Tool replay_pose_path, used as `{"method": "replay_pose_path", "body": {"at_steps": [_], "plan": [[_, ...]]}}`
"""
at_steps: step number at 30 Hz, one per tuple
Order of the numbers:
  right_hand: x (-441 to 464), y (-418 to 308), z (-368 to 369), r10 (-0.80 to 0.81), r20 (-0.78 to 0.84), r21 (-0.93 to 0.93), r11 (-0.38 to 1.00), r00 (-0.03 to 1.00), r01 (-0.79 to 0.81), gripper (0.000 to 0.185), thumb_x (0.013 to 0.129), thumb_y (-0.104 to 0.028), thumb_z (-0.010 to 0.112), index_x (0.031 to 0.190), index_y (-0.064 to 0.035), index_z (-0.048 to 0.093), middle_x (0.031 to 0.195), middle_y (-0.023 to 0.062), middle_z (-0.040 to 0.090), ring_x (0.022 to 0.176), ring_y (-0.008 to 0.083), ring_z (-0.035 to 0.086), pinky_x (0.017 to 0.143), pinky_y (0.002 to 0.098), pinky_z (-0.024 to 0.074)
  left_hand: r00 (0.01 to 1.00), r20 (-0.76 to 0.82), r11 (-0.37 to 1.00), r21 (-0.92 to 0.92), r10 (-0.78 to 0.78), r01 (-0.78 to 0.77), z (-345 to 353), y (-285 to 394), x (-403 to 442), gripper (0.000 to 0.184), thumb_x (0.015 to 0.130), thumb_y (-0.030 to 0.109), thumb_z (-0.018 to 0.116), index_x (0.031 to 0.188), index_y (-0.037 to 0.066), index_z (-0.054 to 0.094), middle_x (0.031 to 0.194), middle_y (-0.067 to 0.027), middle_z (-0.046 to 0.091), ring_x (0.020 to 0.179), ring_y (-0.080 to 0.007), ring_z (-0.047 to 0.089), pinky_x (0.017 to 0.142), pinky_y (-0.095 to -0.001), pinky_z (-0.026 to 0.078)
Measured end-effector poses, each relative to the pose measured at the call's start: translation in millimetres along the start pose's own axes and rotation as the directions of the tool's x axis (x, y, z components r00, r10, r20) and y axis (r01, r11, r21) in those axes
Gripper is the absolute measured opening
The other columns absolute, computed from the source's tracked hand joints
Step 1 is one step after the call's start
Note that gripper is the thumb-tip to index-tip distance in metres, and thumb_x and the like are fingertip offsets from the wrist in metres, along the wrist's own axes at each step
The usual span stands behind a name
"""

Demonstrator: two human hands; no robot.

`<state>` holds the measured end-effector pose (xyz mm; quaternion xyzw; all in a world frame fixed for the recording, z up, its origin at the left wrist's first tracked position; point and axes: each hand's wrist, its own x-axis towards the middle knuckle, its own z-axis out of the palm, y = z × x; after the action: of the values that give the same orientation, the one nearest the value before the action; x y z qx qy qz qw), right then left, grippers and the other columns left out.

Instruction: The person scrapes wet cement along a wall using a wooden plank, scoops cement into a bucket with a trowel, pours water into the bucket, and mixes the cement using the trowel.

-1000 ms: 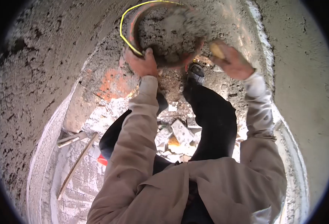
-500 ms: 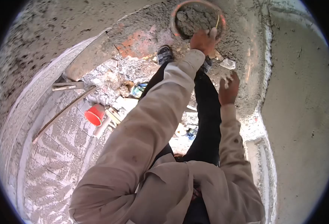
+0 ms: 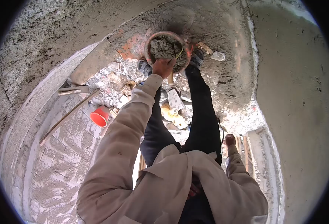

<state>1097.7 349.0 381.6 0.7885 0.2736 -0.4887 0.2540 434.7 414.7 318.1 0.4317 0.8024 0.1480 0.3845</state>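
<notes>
Jacket: a person in a tan jacket (image 3: 112, 153) bends forward over dark trousers (image 3: 200, 112).
Right hand: low beside the hip, the right hand (image 3: 230, 140) has its fingers curled in; whether they hold anything cannot be told.
Left hand: at the end of an outstretched arm, the left hand (image 3: 163, 67) has its fingers bent narrow over the near rim of a round tub (image 3: 148, 47); the fingertips are hard to make out.
Tub: between the person's two shoes (image 3: 197, 58), it carries grey mortar (image 3: 165, 46), with a yellow strip (image 3: 180, 53) at its right side.
Left side: a red bucket (image 3: 100, 116) lies tipped near a long wooden stick (image 3: 69, 117).
Underfoot: pale rubble (image 3: 175, 100) litters the ground between the legs.
Beyond: a clear chunk (image 3: 218, 56) sits to the right of the far shoe, near a smooth grey wall (image 3: 293, 78).
</notes>
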Motion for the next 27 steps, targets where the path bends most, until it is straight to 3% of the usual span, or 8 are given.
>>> {"method": "replay_pose_path", "body": {"at_steps": [2, 4, 6, 11, 20, 23, 25, 27], "plan": [[15.2, -2.7, 4.6, -0.205, 0.01, -0.026, 0.978, 0.979, 0.205, 0.018, 0.081, -0.003, 0.061, 0.098, -0.0022, 0.059, 0.089, 0.0114, 0.064, 0.074, 0.02, 0.064, 0.062, 0.0341, 0.0555, 0.979, 0.024, 0.978, -0.05, -0.2, 0.201, 12.0, -1.2, -7.6, 0.043, 0.089, 0.043, 0.052, 0.078, 0.004, 0.067, 0.077, -0.0223, 0.063, 0.076, -0.0411, 0.062, 0.068, -0.0482, 0.049], [11.8, -35.0, 17.4, -0.297, 0.027, 0.121, 0.949, 0.955, 0.292, 0.018, 0.083, -0.005, 0.059, 0.101, -0.0032, 0.058, 0.091, 0.0109, 0.064, 0.077, 0.0201, 0.064, 0.063, 0.0344, 0.0542, 0.987, 0.062, 0.988, -0.013, -0.151, 0.152, 25.5, -25.9, -15.9, 0.043, 0.088, 0.044, 0.053, 0.079, 0.005, 0.069, 0.076, -0.0212, 0.064, 0.075, -0.0398, 0.063, 0.07, -0.0487, 0.051], [-65.5, -136.2, 43.3, -0.132, 0.039, 0.281, 0.953, 0.991, 0.116, 0.021, 0.084, -0.007, 0.058, 0.105, -0.0054, 0.057, 0.09, 0.01, 0.064, 0.077, 0.0203, 0.065, 0.062, 0.0349, 0.054, 0.976, 0.181, 0.991, 0.078, -0.124, 0.112, 26.8, -49.3, -27.0, 0.042, 0.088, 0.044, 0.052, 0.081, 0.006, 0.07, 0.078, -0.0211, 0.065, 0.076, -0.0391, 0.064, 0.072, -0.0485, 0.051], [-87.7, -163.2, 84.3, -0.314, 0.107, 0.156, 0.942, 0.943, 0.296, 0.025, 0.087, -0.004, 0.056, 0.112, -0.0039, 0.053, 0.092, 0.0101, 0.062, 0.074, 0.0193, 0.065, 0.062, 0.0317, 0.0559, 0.9, 0.434, 0.993, 0.119, -0.039, -0.014, 38.7, -82.7, -2.1, 0.039, 0.086, 0.045, 0.055, 0.091, 0.009, 0.069, 0.087, -0.0186, 0.067, 0.084, -0.0379, 0.065, 0.076, -0.049, 0.051], [-127.7, -226.8, 114.4, -0.316, 0.083, 0.181, 0.937, 0.945, 0.297, 0.023, 0.088, -0.005, 0.056, 0.11, -0.0025, 0.054, 0.092, 0.0118, 0.062, 0.075, 0.0199, 0.067, 0.061, 0.029, 0.0549, 0.947, 0.321, 0.979, 0.192, 0.004, -0.069, 72.5, -82.7, 35.1, 0.036, 0.085, 0.04, 0.057, 0.097, 0.008, 0.07, 0.088, -0.0161, 0.07, 0.085, -0.0329, 0.068, 0.082, -0.0466, 0.052], [-125.5, -219.2, 113.0, -0.383, 0.123, 0.224, 0.91, 0.916, 0.35, 0.025, 0.088, -0.005, 0.055, 0.113, -0.0037, 0.054, 0.092, 0.0103, 0.059, 0.078, 0.0221, 0.067, 0.064, 0.0318, 0.0552, 0.923, 0.376, 0.977, 0.213, -0.081, -0.001, 62.7, -64.8, 0.9, 0.046, 0.082, 0.046, 0.06, 0.096, 0.003, 0.068, 0.087, -0.0199, 0.068, 0.083, -0.0357, 0.067, 0.074, -0.0468, 0.052], [-122.7, -219.1, 107.0, -0.363, 0.13, 0.243, 0.914, 0.923, 0.325, 0.025, 0.089, -0.004, 0.054, 0.114, -0.0049, 0.054, 0.091, 0.0099, 0.058, 0.079, 0.0229, 0.066, 0.066, 0.0332, 0.0554, 0.919, 0.367, 0.958, 0.283, -0.143, 0.036, 54.9, -35.7, -12.5, 0.044, 0.081, 0.048, 0.062, 0.092, 0.007, 0.071, 0.091, -0.0148, 0.07, 0.091, -0.0307, 0.067, 0.085, -0.0448, 0.049], [-116.4, -203.5, 98.9, -0.366, 0.127, 0.282, 0.904, 0.922, 0.32, 0.025, 0.089, -0.004, 0.053, 0.114, -0.0047, 0.054, 0.091, 0.0102, 0.058, 0.078, 0.0223, 0.066, 0.065, 0.033, 0.0557, 0.886, 0.43, 0.952, 0.303, -0.174, 0.04, 62.3, -20.6, -22.4, 0.045, 0.082, 0.049, 0.061, 0.092, 0.007, 0.071, 0.088, -0.0136, 0.07, 0.089, -0.0308, 0.066, 0.083, -0.0451, 0.048]]}}
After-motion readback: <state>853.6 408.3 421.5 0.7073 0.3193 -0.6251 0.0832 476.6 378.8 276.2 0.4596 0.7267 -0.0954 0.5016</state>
